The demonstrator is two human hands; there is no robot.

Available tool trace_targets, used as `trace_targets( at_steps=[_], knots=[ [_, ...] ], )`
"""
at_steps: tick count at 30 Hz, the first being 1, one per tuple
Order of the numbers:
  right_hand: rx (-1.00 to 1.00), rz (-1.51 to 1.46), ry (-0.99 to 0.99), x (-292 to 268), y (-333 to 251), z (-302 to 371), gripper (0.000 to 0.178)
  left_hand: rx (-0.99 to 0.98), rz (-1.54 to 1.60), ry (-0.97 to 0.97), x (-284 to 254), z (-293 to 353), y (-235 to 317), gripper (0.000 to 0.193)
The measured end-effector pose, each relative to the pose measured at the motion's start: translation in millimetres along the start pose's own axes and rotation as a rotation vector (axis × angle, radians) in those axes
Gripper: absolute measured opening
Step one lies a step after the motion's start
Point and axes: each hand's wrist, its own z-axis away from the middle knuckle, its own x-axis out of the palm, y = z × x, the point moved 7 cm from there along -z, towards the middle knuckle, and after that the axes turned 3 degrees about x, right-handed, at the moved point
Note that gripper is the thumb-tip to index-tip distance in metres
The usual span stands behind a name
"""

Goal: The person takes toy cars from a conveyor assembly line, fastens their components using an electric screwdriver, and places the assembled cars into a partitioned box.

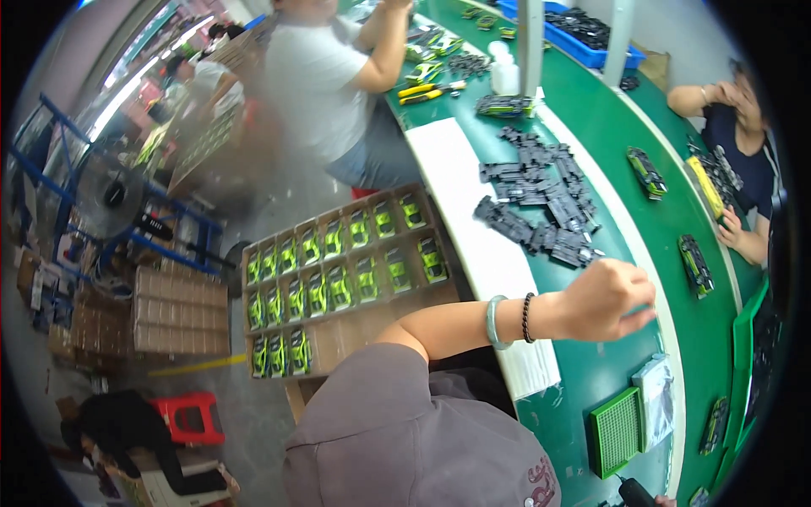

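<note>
My left hand (pixel 604 300), with a pale bangle and a dark beaded bracelet at the wrist, is raised over the green bench. Its fingers are curled closed, and whatever they may hold is hidden. Just beyond it lies a heap of black toy-car chassis (pixel 528 190). At the lower edge, only a bit of my right hand (pixel 665 501) shows, around a black power screwdriver (pixel 634 492). Close to the screwdriver's tip sits a green grid tray (pixel 616 433), beside a clear plastic bag (pixel 655 401).
Left of the bench, a cardboard box (pixel 363 334) holds rows of green toy cars. More toy cars (pixel 696 265) lie along the strip at right. Pliers (pixel 431 90) and a white bottle (pixel 504 72) stand farther off. Co-workers sit across and beyond; a fan (pixel 112 194) stands left.
</note>
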Motion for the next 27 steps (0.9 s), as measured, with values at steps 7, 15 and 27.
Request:
trace_targets(
  at_steps=[7, 15, 27],
  knots=[
    [0.077, 0.039, 0.019, -7, 11, 2, 0.053, 0.164, 0.135, -0.167, 72, -13, 8, 0.018],
    [0.247, -0.097, -0.001, -20, 9, 13, 0.08, -0.034, 0.16, -0.362, 101, -5, -41, 0.008],
    [0.192, -0.067, -0.074, 5, 0, 14, 0.076, 0.127, 0.262, -0.584, 120, 18, -2, 0.011]
  ],
)
